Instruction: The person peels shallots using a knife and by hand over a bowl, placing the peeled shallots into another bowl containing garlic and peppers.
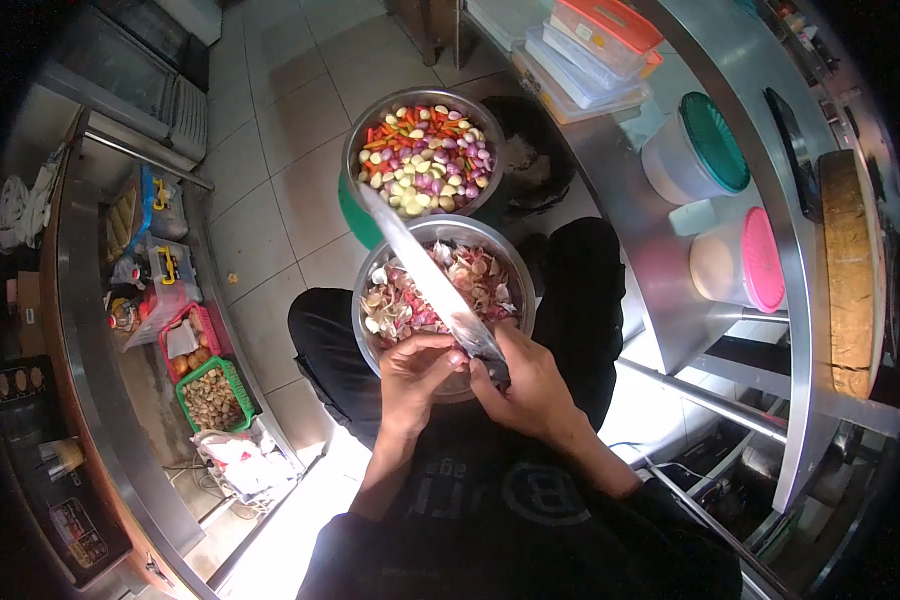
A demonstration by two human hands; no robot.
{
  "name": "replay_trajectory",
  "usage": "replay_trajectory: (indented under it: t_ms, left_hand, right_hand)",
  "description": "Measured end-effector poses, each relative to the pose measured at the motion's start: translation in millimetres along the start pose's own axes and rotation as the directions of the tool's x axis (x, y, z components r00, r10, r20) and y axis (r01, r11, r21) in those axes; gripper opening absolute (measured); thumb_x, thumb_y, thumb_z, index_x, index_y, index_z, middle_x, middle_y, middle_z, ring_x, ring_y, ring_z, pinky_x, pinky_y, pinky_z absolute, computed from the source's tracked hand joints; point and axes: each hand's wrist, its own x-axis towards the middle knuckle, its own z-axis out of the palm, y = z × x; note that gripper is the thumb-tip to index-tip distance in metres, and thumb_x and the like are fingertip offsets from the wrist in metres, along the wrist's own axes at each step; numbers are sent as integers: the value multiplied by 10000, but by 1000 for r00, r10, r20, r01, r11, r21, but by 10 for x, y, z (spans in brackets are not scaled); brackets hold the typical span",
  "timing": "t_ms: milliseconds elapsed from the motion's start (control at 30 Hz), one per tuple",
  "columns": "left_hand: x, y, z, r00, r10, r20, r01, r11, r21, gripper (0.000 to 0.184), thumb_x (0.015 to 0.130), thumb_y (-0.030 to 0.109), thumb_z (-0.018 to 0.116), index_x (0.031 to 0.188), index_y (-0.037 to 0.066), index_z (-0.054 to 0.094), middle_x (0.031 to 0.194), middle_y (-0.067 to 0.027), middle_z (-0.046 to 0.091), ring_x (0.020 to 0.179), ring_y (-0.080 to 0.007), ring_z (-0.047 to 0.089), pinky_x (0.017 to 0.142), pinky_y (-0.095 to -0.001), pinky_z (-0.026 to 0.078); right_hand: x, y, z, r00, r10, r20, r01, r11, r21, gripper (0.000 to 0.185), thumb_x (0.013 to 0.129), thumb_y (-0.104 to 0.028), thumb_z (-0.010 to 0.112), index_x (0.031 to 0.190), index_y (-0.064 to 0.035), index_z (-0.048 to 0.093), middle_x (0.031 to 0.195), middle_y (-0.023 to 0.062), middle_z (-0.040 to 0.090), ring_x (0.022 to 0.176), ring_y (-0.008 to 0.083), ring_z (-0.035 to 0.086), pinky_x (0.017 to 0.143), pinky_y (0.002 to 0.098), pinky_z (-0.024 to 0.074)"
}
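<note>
knife (435,285) clenched in right hand (530,385), blade toward 11 o'clock over peel bowl (522,268); left hand (410,378) pinched near its base, contents i cannot tell. vegetable bowl (496,130) at 12 o'clock, green basket (243,387) at 8.

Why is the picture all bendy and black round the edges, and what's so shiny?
Head view: the steel counter edge bows, probably from a very wide lens, and the corners go black. Head view: glare whitens the knife. Head view: strong light bleaches the floor at lower left, while the black shirt stays dim.
</note>
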Motion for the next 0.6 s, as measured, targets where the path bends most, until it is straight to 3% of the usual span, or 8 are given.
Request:
replay_trajectory:
  t_ms: [267, 600]
  left_hand:
    - [-12, -13, 5, 997, 64, -30, -60, 989, 133, 186, 914, -88, 788, 1095, -59, 757, 1013, -135, 783, 897, -185, 752, 838, -313, 617]
    - [-3, 25, 55, 995, 87, 38, -90, 993, 70, 179, 965, -71, 735, 1142, -63, 758, 1069, -149, 767, 915, -189, 742, 843, -324, 623]
  right_hand:
    - [-47, 70, 57, 995, 30, 96, -25, 998, -55, 248, 952, -76, 663, 1131, 26, 525, 941, 267, 630, 846, 509, 669, 702, 567, 546]
    - [-38, 88, 84, 993, 59, -101, -55, 998, 42, 232, 954, -92, 690, 1125, 31, 592, 942, 276, 664, 861, 504, 678, 737, 509, 547]
